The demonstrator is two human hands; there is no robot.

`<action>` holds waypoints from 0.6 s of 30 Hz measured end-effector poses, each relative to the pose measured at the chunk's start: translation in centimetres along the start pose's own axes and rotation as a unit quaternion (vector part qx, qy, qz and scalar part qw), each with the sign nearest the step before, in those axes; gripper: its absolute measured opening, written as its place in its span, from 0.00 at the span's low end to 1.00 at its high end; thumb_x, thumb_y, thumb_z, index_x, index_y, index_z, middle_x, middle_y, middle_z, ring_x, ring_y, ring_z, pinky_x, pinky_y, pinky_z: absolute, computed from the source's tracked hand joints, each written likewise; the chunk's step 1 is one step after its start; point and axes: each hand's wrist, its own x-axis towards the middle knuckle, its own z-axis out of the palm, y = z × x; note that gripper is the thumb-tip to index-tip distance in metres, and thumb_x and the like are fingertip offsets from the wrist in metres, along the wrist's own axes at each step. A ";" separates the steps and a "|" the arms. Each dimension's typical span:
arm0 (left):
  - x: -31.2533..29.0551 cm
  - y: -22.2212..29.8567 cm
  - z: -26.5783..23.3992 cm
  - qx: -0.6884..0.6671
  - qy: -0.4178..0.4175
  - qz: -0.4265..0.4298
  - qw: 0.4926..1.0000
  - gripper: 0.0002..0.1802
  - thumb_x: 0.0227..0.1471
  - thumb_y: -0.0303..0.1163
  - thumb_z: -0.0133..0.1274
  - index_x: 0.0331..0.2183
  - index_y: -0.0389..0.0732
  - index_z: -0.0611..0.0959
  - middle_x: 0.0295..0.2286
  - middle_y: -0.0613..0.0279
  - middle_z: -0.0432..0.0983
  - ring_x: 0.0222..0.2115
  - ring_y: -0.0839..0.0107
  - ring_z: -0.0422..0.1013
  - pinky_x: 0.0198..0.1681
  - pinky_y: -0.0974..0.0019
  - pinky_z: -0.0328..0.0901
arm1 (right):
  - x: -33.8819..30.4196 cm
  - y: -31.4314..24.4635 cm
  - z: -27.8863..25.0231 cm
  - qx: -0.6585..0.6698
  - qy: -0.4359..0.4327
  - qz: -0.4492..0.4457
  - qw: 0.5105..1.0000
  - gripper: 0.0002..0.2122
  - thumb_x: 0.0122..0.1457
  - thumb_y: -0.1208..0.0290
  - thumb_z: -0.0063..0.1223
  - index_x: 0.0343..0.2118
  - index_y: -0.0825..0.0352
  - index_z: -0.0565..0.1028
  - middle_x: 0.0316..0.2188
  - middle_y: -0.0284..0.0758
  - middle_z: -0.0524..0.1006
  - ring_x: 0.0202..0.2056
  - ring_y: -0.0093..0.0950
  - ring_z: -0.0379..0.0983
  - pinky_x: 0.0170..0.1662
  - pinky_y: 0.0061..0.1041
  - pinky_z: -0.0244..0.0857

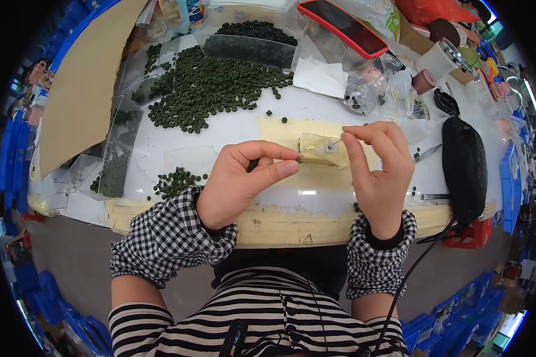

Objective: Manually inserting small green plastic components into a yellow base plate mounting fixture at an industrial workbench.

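My left hand [244, 175] pinches a small dark green round piece [299, 160] between thumb and forefinger. More dark green shows inside its curled fingers. Opposite it, my right hand [381, 163] pinches a thin needle-like rod [337, 142], angled down toward a small block [315, 146] wrapped in cream tape. The block rests on a pale yellow sheet [274, 131] between my hands. The rod's far end meets a whitish spot on the block; whether it touches is too small to tell. A small pile of green pieces [175, 183] lies left of my left hand.
A large heap of green round pieces [208, 86] spreads across the back left, beside clear bins [250, 50]. Cardboard [80, 83] leans at far left. A red-cased phone [345, 27], white paper [320, 77], tweezers [427, 153] and a black pouch [463, 166] occupy the right side.
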 end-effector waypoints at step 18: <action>-0.1 -0.4 -0.3 -0.009 -0.032 -0.016 0.999 0.09 0.50 0.25 0.58 0.36 0.35 0.82 0.27 0.69 0.77 0.29 0.84 0.67 0.35 0.78 0.62 | -1.2 -2.4 1.6 0.433 -0.076 0.167 0.882 0.06 0.64 0.75 0.43 0.36 0.73 0.68 0.30 0.34 0.73 0.34 0.22 0.76 0.38 0.18 0.69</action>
